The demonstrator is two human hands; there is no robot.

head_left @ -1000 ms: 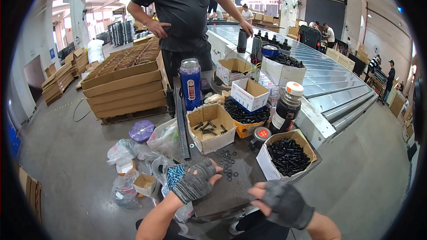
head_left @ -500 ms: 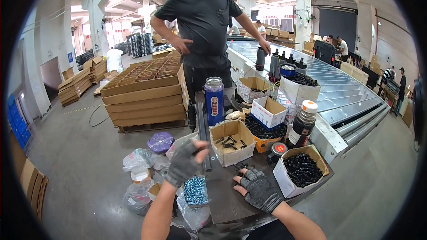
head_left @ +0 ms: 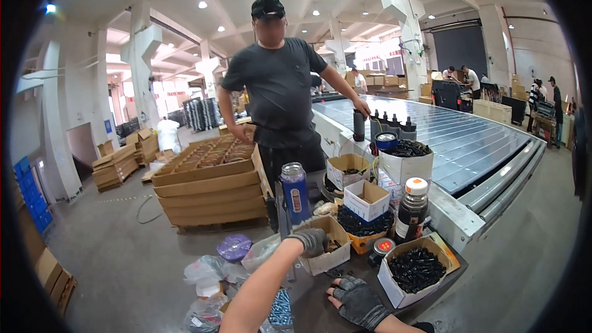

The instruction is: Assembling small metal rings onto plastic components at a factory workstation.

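Here, left hand [head_left: 315,242] in carton [head_left: 325,262] — grip unclear — right hand [head_left: 357,303] spread loosely over table [head_left: 312,298].

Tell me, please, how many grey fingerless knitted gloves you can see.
2. One glove is on the left hand, at the open white-and-brown cardboard box; the other is on the right hand, over the dark tabletop. Any elsewhere may be hidden or too small to tell.

A person [head_left: 280,83] stands at twelve o'clock, a conveyor [head_left: 456,160] at three, a bottle [head_left: 296,203] at six, cartons [head_left: 213,197] at eight, probably blue crates [head_left: 32,194] at nine.
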